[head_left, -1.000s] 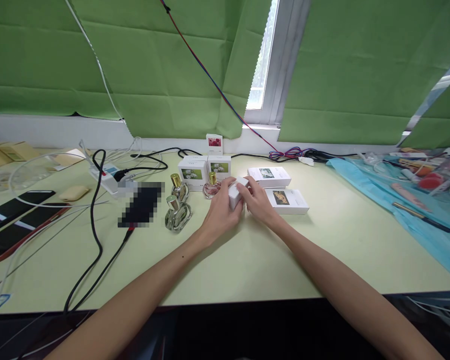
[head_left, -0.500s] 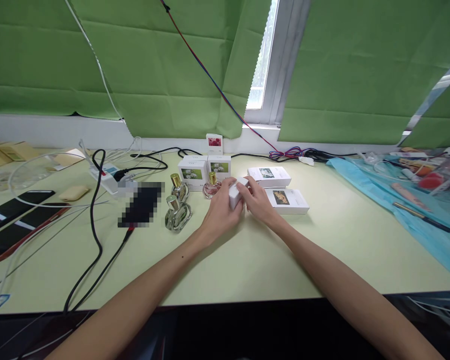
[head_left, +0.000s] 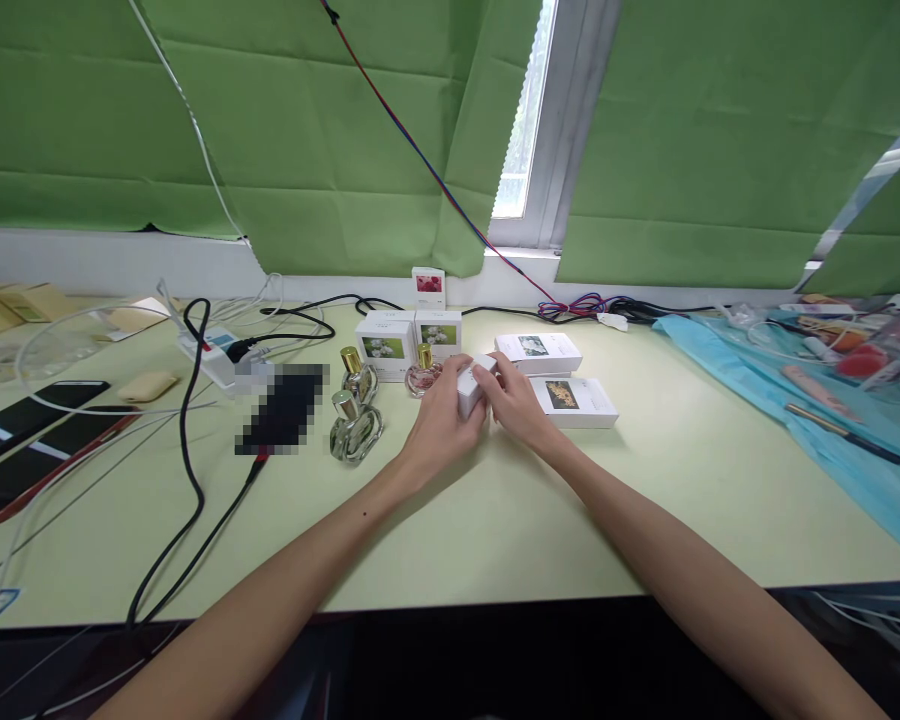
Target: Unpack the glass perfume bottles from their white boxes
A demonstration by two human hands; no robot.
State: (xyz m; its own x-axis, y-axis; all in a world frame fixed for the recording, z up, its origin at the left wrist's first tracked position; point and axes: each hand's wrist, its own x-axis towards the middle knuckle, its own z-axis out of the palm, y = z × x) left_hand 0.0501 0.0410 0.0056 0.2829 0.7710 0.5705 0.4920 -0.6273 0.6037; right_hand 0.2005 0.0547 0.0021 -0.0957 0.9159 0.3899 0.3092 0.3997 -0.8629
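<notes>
Toward the tabletop's point(head_left: 420, 540) far edge, abt. mid-width, head view: small white box point(head_left: 467, 394) in same pos. as prev. frame, ditto L hand point(head_left: 441, 418) & R hand point(head_left: 521, 402). Fingers of both grasp box, L round its side, R at top. Lower part hidden by L fingers; pink bottle point(head_left: 421, 380) partly behind L hand; dark item point(head_left: 281, 410) pixelated, unclear. Box's top face slants near-left to far-right; full long axis can't tell, sides covered.

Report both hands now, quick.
Left hand: closed on the small white box, gripping its side.
Right hand: on the same box, fingers at its top; whether it grips cannot be told.
</notes>
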